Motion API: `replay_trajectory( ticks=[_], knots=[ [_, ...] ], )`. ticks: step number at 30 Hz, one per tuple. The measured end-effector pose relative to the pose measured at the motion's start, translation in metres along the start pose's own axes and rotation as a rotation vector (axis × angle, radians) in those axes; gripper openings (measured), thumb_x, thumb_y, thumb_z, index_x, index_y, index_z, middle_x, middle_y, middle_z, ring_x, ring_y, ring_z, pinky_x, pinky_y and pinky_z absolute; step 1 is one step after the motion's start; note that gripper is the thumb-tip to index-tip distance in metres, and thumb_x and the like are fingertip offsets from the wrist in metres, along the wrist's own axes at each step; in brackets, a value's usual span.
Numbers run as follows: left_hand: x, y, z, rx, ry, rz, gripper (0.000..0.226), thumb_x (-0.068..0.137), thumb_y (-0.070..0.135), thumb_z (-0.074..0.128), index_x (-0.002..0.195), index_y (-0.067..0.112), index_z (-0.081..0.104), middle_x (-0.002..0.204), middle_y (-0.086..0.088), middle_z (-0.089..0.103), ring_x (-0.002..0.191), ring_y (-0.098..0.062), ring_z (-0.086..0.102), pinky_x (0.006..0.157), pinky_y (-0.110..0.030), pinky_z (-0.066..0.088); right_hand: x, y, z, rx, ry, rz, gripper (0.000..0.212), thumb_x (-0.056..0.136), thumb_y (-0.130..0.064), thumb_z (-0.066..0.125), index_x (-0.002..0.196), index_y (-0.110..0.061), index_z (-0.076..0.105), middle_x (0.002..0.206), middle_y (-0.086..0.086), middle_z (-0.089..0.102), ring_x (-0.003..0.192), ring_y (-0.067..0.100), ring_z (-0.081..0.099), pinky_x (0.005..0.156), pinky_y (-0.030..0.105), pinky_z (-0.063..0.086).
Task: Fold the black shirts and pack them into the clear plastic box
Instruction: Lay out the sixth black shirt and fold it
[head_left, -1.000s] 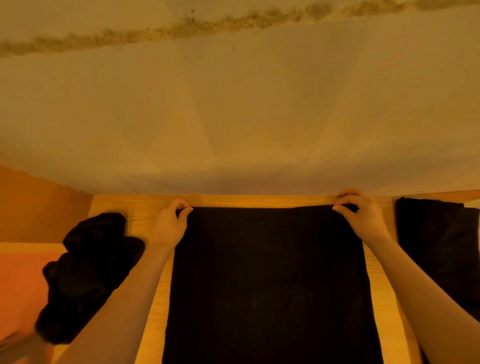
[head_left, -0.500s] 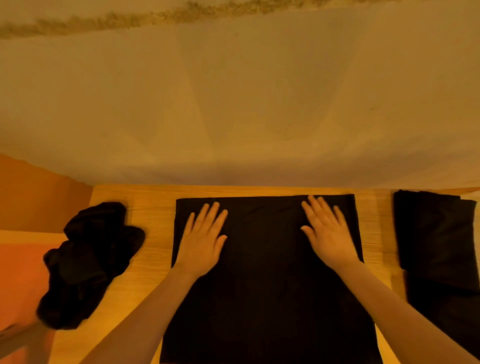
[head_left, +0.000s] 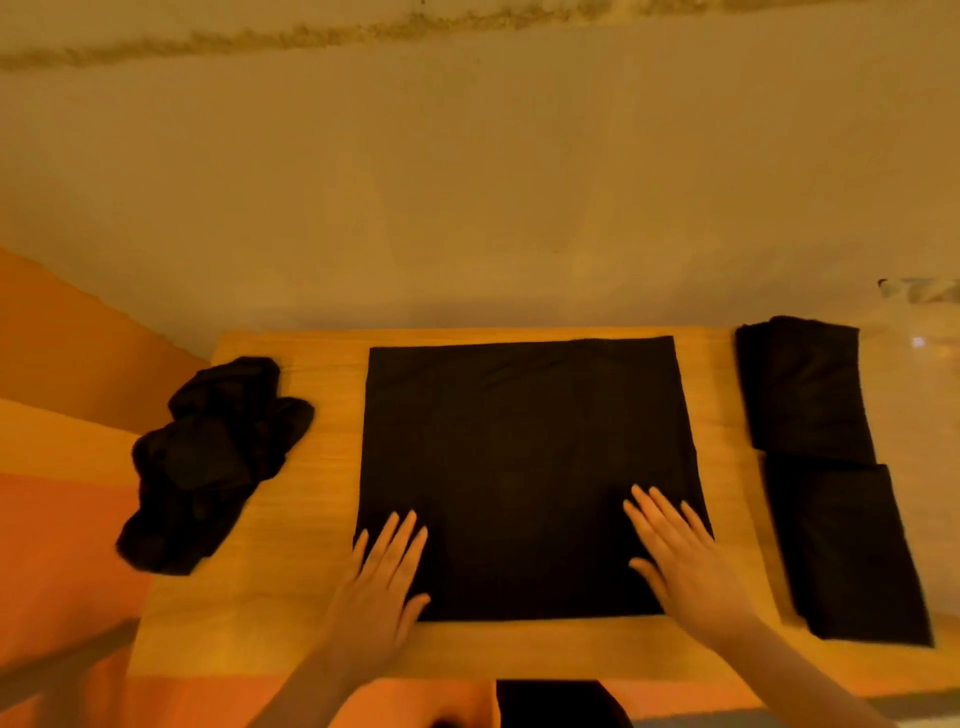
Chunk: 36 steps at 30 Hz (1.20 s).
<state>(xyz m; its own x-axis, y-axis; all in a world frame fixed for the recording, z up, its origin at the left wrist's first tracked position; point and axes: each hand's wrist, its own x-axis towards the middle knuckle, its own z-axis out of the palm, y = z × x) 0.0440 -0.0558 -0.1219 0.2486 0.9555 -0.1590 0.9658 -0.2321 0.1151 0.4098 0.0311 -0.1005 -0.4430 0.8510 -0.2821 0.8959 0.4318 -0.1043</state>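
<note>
On the wooden desk (head_left: 270, 597), seen from the head camera, a black shirt (head_left: 524, 457) lies folded into a smooth, flat square. Left hand (head_left: 382, 582) and right hand (head_left: 685, 561) press its near corners, fingers (head_left: 655, 506) straight and released. A crumpled black shirt (head_left: 208, 462) sits left; folded black shirts (head_left: 826, 467) lie right, beside a clear plastic box (head_left: 930, 332)

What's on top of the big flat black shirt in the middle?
Two hands lie flat on the black shirt, near its front edge: the left hand at the left corner, the right hand at the right corner. Nothing else lies on it. The wooden table beneath is covered.
</note>
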Motion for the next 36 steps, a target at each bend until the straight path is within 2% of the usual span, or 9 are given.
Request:
replay_trajectory(
  ticks=[5,15,17,22,27,30,32,33,36],
  knots=[
    [-0.051,-0.004,0.016,0.019,-0.014,-0.026,0.062,0.097,0.047,0.007,0.149,0.015,0.002,0.157,0.000,-0.005,0.145,-0.018,-0.001,0.112,-0.036,0.007,-0.056,-0.005,0.028,-0.013,-0.036,0.126,0.061,0.096,-0.054,0.009,0.147,-0.019,0.016,0.146,-0.001,0.032,0.144,0.012,-0.002,0.113,0.031,0.004],
    [-0.083,-0.008,0.013,0.083,0.002,-0.038,0.067,0.095,0.055,0.012,0.141,0.008,0.024,0.145,-0.008,0.036,0.144,-0.017,0.000,0.112,-0.041,0.011,-0.100,-0.007,0.035,0.023,-0.031,0.159,0.072,0.090,-0.066,0.007,0.149,-0.024,0.006,0.157,-0.002,0.006,0.144,0.014,-0.001,0.113,0.032,0.003],
    [-0.067,-0.010,0.009,0.091,0.012,-0.053,0.069,0.094,0.056,0.010,0.141,0.007,0.026,0.146,-0.009,0.034,0.144,-0.019,0.001,0.112,-0.041,0.014,-0.085,-0.007,0.027,-0.003,-0.018,0.145,0.081,0.086,-0.070,-0.002,0.146,-0.018,0.012,0.154,0.003,0.015,0.143,0.015,-0.003,0.114,0.028,0.000],
    [-0.066,-0.005,0.015,0.073,-0.055,-0.071,0.072,0.095,0.058,0.008,0.137,0.007,0.036,0.141,-0.010,0.044,0.136,-0.016,0.023,0.113,-0.034,0.014,-0.090,-0.012,0.043,0.030,-0.010,0.177,0.102,0.056,-0.079,-0.031,0.141,-0.026,-0.010,0.148,-0.011,-0.015,0.139,0.008,-0.016,0.114,0.026,-0.002],
    [-0.101,-0.005,0.028,0.066,0.027,0.023,0.078,0.076,0.042,0.068,0.137,0.010,0.032,0.138,-0.008,0.047,0.139,-0.019,0.022,0.115,-0.031,0.002,-0.129,-0.012,0.047,0.026,-0.020,0.192,0.074,0.090,-0.063,0.001,0.137,-0.017,0.035,0.139,0.002,0.042,0.143,0.005,0.000,0.113,0.032,0.003],
    [-0.115,-0.007,0.032,0.099,0.089,0.053,0.060,0.074,0.024,0.068,0.130,0.012,0.047,0.124,-0.005,0.061,0.121,-0.019,0.052,0.117,-0.029,-0.002,-0.138,-0.017,0.048,-0.109,0.132,0.147,0.058,0.100,-0.042,0.016,0.115,-0.012,0.064,0.118,0.008,0.064,0.124,0.017,0.049,0.112,0.034,0.005],
    [-0.115,-0.012,0.030,0.158,0.158,0.088,0.042,0.078,0.019,0.055,0.119,0.014,0.059,0.117,-0.002,0.066,0.112,-0.017,0.059,0.117,-0.027,-0.003,-0.134,-0.016,0.042,-0.239,0.295,0.101,0.022,0.079,-0.017,0.070,0.100,-0.011,0.072,0.105,0.009,0.070,0.100,0.022,0.066,0.110,0.034,0.011],
    [-0.114,-0.014,0.028,0.176,0.173,0.101,0.039,0.074,0.017,0.063,0.114,0.015,0.064,0.114,-0.002,0.067,0.109,-0.016,0.062,0.115,-0.026,0.000,-0.130,-0.013,0.042,-0.237,0.309,0.108,0.040,0.057,-0.003,0.083,0.095,-0.011,0.074,0.100,0.009,0.072,0.093,0.022,0.069,0.107,0.035,0.017],
    [-0.112,-0.015,0.016,0.178,0.136,0.145,0.062,0.045,0.019,0.091,0.103,0.019,0.071,0.107,0.002,0.070,0.102,-0.013,0.065,0.107,-0.031,0.021,-0.127,-0.007,0.042,-0.198,0.321,0.070,0.054,0.035,0.008,0.086,0.084,-0.013,0.075,0.091,0.007,0.073,0.082,0.019,0.071,0.094,0.038,0.041]
  ],
)
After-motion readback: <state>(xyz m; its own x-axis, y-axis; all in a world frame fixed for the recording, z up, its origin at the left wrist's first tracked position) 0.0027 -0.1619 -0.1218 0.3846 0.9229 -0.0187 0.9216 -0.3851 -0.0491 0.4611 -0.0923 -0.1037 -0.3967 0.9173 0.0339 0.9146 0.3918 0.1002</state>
